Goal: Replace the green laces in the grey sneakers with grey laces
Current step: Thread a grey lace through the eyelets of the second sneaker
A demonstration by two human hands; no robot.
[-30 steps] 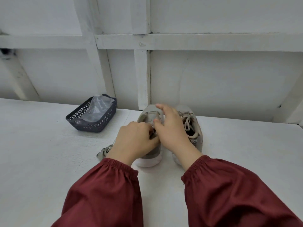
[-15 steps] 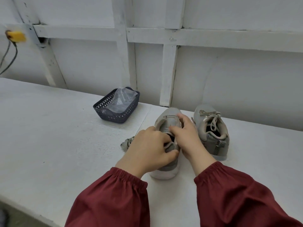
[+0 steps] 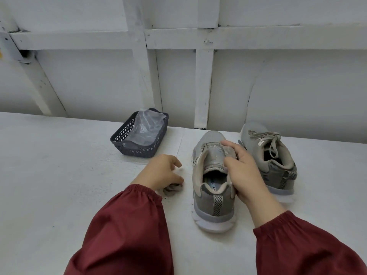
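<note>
Two grey sneakers stand on the white table, heels toward me. The nearer, left sneaker (image 3: 211, 197) shows no lace over its tongue. My right hand (image 3: 243, 173) grips its tongue and right collar, thumb on the tongue's top. The right sneaker (image 3: 278, 165) stands just beyond, tied with a pale lace (image 3: 272, 139). My left hand (image 3: 162, 172) lies on the table left of the nearer shoe, fingers curled. Its thumb rests on a small greyish lace bundle (image 3: 172, 191). Whether it grips the bundle is hidden.
A dark plastic basket (image 3: 119, 140) holding a clear plastic bag (image 3: 146, 127) sits at the back, left of the shoes. A white panelled wall (image 3: 278, 86) rises right behind the table. Bare tabletop (image 3: 59, 175) spreads to the left and front.
My left hand left the nearer sneaker and moved left onto the lace bundle. My right hand stayed on the shoe's tongue. The camera view has dropped lower and come closer to the shoes.
</note>
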